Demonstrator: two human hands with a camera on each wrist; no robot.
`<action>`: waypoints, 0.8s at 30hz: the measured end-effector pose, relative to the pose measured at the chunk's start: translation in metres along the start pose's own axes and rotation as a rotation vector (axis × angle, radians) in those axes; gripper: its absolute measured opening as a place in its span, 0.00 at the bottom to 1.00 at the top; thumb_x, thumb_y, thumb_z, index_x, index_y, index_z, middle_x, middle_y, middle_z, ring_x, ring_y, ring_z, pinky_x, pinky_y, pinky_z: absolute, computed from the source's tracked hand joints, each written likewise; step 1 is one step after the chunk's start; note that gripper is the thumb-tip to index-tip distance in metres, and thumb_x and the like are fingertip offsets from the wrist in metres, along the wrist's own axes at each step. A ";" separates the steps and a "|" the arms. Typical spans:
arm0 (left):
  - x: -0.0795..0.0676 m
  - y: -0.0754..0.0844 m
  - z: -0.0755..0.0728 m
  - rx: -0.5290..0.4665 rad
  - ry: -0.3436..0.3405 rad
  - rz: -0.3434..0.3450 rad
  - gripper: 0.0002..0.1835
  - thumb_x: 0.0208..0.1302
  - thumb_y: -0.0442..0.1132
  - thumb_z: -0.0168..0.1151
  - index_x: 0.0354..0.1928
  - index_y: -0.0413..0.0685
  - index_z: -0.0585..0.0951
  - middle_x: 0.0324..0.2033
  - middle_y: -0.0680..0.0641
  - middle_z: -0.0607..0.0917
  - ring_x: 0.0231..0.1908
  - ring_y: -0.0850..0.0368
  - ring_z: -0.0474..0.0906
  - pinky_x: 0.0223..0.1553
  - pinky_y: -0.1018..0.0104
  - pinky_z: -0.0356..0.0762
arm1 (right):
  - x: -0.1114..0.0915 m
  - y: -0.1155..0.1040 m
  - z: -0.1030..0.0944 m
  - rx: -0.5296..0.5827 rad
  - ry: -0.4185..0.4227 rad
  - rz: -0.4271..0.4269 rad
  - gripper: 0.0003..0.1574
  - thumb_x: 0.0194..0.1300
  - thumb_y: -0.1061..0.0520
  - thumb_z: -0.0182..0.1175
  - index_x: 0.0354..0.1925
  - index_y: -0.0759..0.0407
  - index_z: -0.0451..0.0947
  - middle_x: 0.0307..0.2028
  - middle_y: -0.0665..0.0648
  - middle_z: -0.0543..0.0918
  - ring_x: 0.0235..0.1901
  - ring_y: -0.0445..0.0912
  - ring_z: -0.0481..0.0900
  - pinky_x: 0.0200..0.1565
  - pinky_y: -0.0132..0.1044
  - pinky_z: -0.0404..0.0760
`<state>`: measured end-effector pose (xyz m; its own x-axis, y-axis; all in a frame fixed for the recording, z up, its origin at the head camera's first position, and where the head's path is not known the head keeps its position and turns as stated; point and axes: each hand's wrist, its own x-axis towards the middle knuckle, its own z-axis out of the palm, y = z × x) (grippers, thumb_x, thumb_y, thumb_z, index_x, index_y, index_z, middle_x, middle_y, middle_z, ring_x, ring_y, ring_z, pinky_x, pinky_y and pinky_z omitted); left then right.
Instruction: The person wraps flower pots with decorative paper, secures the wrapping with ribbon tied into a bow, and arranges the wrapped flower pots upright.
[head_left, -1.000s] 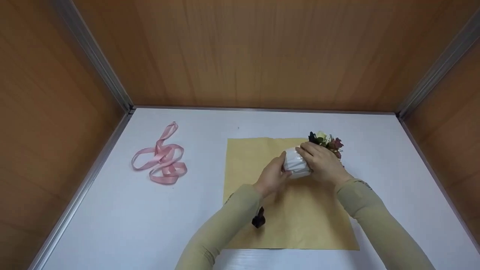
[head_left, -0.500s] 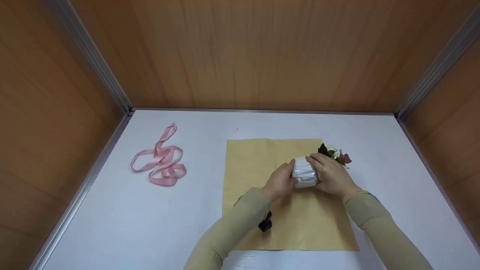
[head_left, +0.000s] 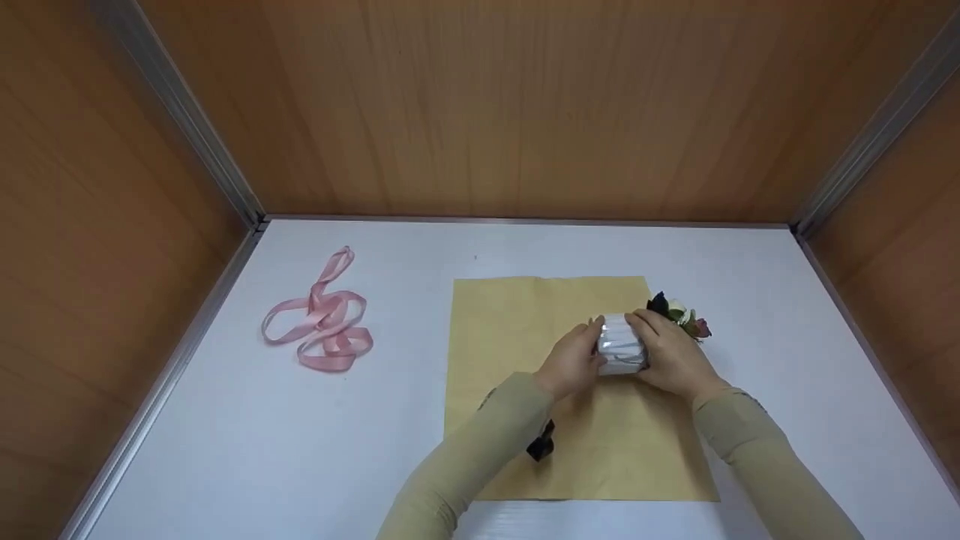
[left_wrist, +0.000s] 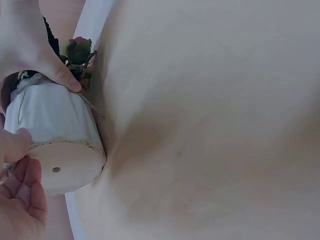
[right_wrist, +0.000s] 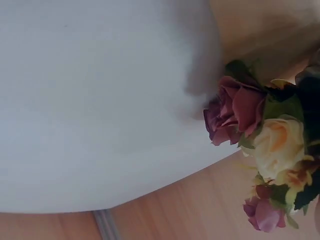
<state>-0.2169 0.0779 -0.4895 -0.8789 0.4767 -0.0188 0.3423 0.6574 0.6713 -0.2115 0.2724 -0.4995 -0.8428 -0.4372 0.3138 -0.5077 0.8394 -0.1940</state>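
Between my hands in the head view is a white flowerpot [head_left: 621,345], lying over on its side above a sheet of brown paper [head_left: 510,322]. Artificial flowers [head_left: 675,309] stick out of its far right end; the right wrist view shows red, cream and pink roses [right_wrist: 280,145]. My left hand [head_left: 571,364] pinches the pot at its base edge. The pale base [left_wrist: 72,167], with a small hole, faces the left wrist camera. My right hand [head_left: 675,356] grips the pot near the rim, where twine [left_wrist: 35,80] is tied. Most right fingertips are hidden.
A loose pink ribbon [head_left: 326,319] lies in loops on the left of the white table [head_left: 225,450]. Wooden panels [head_left: 480,112] stand at the back and sides. A small black object [head_left: 541,442] shows beside the left sleeve; its kind is unclear.
Both hands have shifted the flowerpot to the right and slightly nearer, keeping their grip. The flowers moved along with it. Ribbon and paper stay where they were.
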 end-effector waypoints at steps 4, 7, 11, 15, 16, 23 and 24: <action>-0.001 0.002 0.002 0.019 -0.011 0.009 0.35 0.66 0.32 0.57 0.72 0.46 0.56 0.63 0.43 0.71 0.60 0.59 0.70 0.59 0.73 0.68 | -0.004 0.000 0.003 -0.020 -0.022 0.017 0.56 0.35 0.64 0.79 0.62 0.70 0.63 0.58 0.72 0.69 0.57 0.66 0.70 0.58 0.56 0.70; -0.001 0.004 0.003 0.003 -0.013 -0.001 0.36 0.66 0.32 0.57 0.73 0.47 0.55 0.67 0.43 0.66 0.64 0.57 0.67 0.61 0.72 0.65 | -0.005 0.000 0.003 -0.029 -0.046 0.034 0.56 0.37 0.64 0.78 0.62 0.70 0.61 0.59 0.73 0.68 0.58 0.67 0.68 0.59 0.57 0.69; 0.000 0.004 0.004 -0.033 -0.007 -0.033 0.36 0.66 0.33 0.57 0.73 0.49 0.55 0.63 0.46 0.71 0.58 0.61 0.72 0.59 0.73 0.68 | -0.003 -0.001 -0.001 0.009 -0.108 0.072 0.61 0.37 0.57 0.80 0.64 0.70 0.58 0.61 0.73 0.64 0.61 0.68 0.63 0.63 0.58 0.63; 0.000 0.000 0.002 -0.074 -0.006 -0.059 0.38 0.65 0.33 0.58 0.73 0.48 0.53 0.52 0.49 0.79 0.49 0.63 0.76 0.51 0.74 0.73 | 0.000 -0.004 -0.004 0.084 -0.135 0.124 0.60 0.42 0.46 0.77 0.65 0.69 0.58 0.63 0.71 0.63 0.65 0.67 0.58 0.66 0.59 0.57; 0.000 -0.001 0.001 -0.079 -0.009 -0.060 0.38 0.65 0.33 0.58 0.73 0.47 0.53 0.49 0.49 0.80 0.46 0.64 0.76 0.49 0.74 0.74 | 0.001 -0.005 -0.004 0.100 -0.127 0.135 0.57 0.46 0.45 0.74 0.64 0.69 0.59 0.62 0.71 0.64 0.65 0.67 0.58 0.66 0.58 0.56; -0.006 -0.017 -0.008 -0.008 -0.008 -0.028 0.31 0.66 0.35 0.57 0.70 0.43 0.61 0.42 0.50 0.82 0.47 0.58 0.78 0.51 0.68 0.75 | 0.012 -0.015 0.000 0.162 -0.036 0.153 0.31 0.69 0.49 0.54 0.60 0.70 0.66 0.61 0.69 0.69 0.64 0.62 0.63 0.65 0.56 0.59; -0.007 -0.020 -0.009 0.006 -0.003 -0.018 0.29 0.66 0.34 0.57 0.68 0.42 0.63 0.42 0.48 0.82 0.47 0.57 0.78 0.51 0.66 0.75 | 0.013 -0.017 0.001 0.171 -0.031 0.150 0.31 0.69 0.49 0.53 0.61 0.69 0.66 0.61 0.69 0.69 0.64 0.62 0.63 0.65 0.56 0.59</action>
<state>-0.2209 0.0563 -0.4957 -0.8839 0.4666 -0.0327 0.3286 0.6692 0.6665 -0.2142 0.2521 -0.4934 -0.9150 -0.3234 0.2411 -0.3966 0.8303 -0.3916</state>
